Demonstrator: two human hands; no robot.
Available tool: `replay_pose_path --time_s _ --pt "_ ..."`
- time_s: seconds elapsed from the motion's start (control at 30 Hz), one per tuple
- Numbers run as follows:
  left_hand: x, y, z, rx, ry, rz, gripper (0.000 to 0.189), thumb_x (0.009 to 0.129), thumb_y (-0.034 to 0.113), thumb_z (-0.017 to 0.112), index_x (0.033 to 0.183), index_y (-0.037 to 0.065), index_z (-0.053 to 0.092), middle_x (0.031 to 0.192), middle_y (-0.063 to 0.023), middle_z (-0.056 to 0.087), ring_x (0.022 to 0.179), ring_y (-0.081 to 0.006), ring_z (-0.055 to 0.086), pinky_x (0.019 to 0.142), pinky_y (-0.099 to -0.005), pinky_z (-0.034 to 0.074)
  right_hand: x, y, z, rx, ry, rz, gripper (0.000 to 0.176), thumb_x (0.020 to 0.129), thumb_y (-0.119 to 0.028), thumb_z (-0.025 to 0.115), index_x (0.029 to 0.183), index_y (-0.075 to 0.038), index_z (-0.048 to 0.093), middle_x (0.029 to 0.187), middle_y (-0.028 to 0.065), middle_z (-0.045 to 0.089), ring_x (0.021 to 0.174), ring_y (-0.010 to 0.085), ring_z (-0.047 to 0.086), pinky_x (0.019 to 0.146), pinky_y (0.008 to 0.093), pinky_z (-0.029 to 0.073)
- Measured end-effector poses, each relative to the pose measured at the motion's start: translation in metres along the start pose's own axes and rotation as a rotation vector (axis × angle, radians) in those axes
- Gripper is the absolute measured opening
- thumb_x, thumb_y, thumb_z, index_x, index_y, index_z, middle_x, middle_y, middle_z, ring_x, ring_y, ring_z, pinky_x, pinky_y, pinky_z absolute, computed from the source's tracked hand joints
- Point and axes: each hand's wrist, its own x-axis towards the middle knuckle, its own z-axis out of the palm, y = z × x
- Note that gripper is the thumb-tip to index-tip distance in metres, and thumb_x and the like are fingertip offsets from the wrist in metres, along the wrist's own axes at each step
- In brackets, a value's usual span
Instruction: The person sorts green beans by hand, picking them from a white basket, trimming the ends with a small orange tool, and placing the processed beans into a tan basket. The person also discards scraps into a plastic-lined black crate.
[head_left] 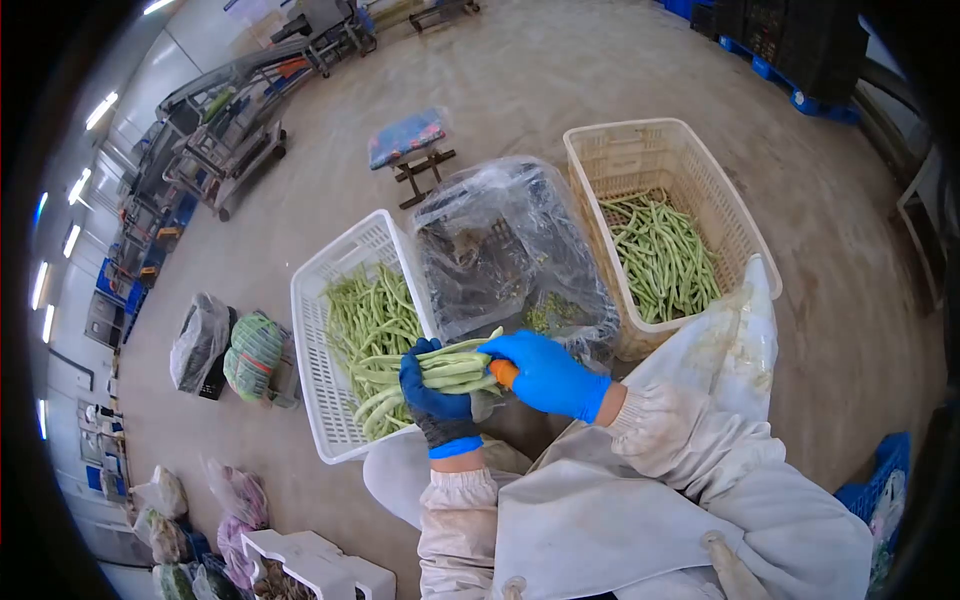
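My left hand (430, 400), in a dark blue glove, is closed around a bunch of long green beans (462, 368), laid side by side with their ends pointing right. My right hand (560, 375), in a bright blue glove, grips a small tool with an orange handle (504, 374) right at those bean ends. Its working end is hidden. Beneath my left hand stands a white slotted crate (308, 370) with loose green beans (372, 308) in it. Beyond my hands is a dark crate lined with clear plastic (480, 285), with green scraps at its near end.
At the right, a beige crate (610, 160) holds more green beans (662, 255). A low stool with a blue padded top (405, 138) stands behind the crates. Bundles (253, 352) and a white foam box (330, 572) lie to the left. Conveyor equipment (230, 110) runs along the far left.
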Motion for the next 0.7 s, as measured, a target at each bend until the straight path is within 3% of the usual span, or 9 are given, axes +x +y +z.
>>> replay_pose_path --time_s 0.07,0.17,0.3,0.37,0.43,0.47,0.53,0.67,0.7 --pt "-0.002 0.007 0.009 -0.101 0.055 -0.036 0.033 0.091 0.031 0.045 0.103 0.002 0.057 0.106 -0.0121 0.059 0.102 -0.0256 0.054 0.093 -0.0406 0.042 -0.002 0.004 0.014 0.554 0.079 0.391 0.027 0.082 -0.014 0.056 0.105 -0.003 0.062 0.089 0.0191 0.062 0.085 0.0368 0.059 0.077 0.0418 0.048" --pt "-0.005 0.006 0.011 0.026 0.031 0.048 0.041 0.092 0.037 0.043 0.109 0.001 0.055 0.105 -0.0123 0.057 0.101 -0.023 0.054 0.091 -0.0379 0.043 -0.01 0.005 0.016 0.287 -0.042 0.238 0.026 0.084 -0.02 0.056 0.102 -0.002 0.062 0.09 0.021 0.062 0.081 0.0389 0.06 0.072 0.0433 0.047" --pt "-0.006 0.005 0.011 0.062 0.003 0.049 0.042 0.092 0.037 0.044 0.11 0.001 0.055 0.105 -0.0124 0.057 0.101 -0.0224 0.054 0.09 -0.0368 0.043 -0.002 0.001 0.004 0.16 -0.15 0.311 0.024 0.084 -0.023 0.055 0.098 -0.004 0.062 0.093 0.023 0.062 0.086 0.0393 0.059 0.072 0.0439 0.047" --pt "-0.011 0.008 0.021 0.057 0.076 0.042 0.042 0.091 0.037 0.045 0.11 0.001 0.056 0.104 -0.0115 0.057 0.099 -0.0215 0.055 0.088 -0.0358 0.044 -0.001 0.015 0.01 0.154 -0.326 0.337 0.033 0.087 -0.016 0.053 0.117 -0.003 0.054 0.103 0.0194 0.063 0.092 0.0289 0.062 0.081 0.0369 0.047" --pt "-0.016 0.012 0.021 0.099 0.03 0.044 0.042 0.091 0.037 0.046 0.109 0.0 0.056 0.104 -0.0112 0.058 0.097 -0.021 0.055 0.087 -0.0355 0.044 -0.005 0.043 0.034 0.249 -0.306 0.312 0.035 0.087 -0.018 0.052 0.119 -0.003 0.053 0.107 0.0209 0.061 0.095 0.0305 0.06 0.083 0.0377 0.047" --pt "-0.018 0.012 0.022 0.141 -0.008 0.042 0.042 0.091 0.037 0.047 0.109 0.0 0.056 0.103 -0.0108 0.058 0.095 -0.0204 0.056 0.086 -0.0352 0.045 -0.005 0.022 0.025 0.331 -0.158 0.268 0.03 0.085 -0.026 0.053 0.096 0.001 0.06 0.089 0.0258 0.061 0.079 0.0405 0.06 0.067 0.0439 0.047" --pt "-0.019 0.01 0.024 -0.032 -0.072 -0.027 0.036 0.09 0.033 0.051 0.105 0.001 0.058 0.097 -0.0075 0.057 0.092 -0.0197 0.055 0.084 -0.0333 0.044 -0.011 0.049 0.05 0.23 -0.118 0.24 0.032 0.084 -0.028 0.052 0.091 0.002 0.061 0.088 0.0279 0.059 0.077 0.0419 0.06 0.067 0.0465 0.047" --pt "-0.012 -0.008 0.025 0.113 0.047 0.181 0.037 0.085 0.024 0.059 0.11 -0.003 0.055 0.097 -0.0116 0.059 0.087 -0.0205 0.057 0.079 -0.0353 0.048 -0.012 0.058 0.06 0.121 -0.147 0.417 0.03 0.086 -0.025 0.053 0.108 -0.007 0.06 0.098 0.0229 0.061 0.088 0.0419 0.058 0.075 0.0439 0.048" --pt "-0.016 -0.006 0.033 0.027 0.076 0.156 0.042 0.083 0.018 0.064 0.117 -0.005 0.05 0.101 -0.0144 0.059 0.089 -0.0216 0.058 0.079 -0.036 0.049 -0.014 0.058 0.063 0.243 -0.02 0.374 0.028 0.084 -0.023 0.054 0.107 -0.007 0.061 0.096 0.0221 0.062 0.085 0.041 0.059 0.074 0.0437 0.048"
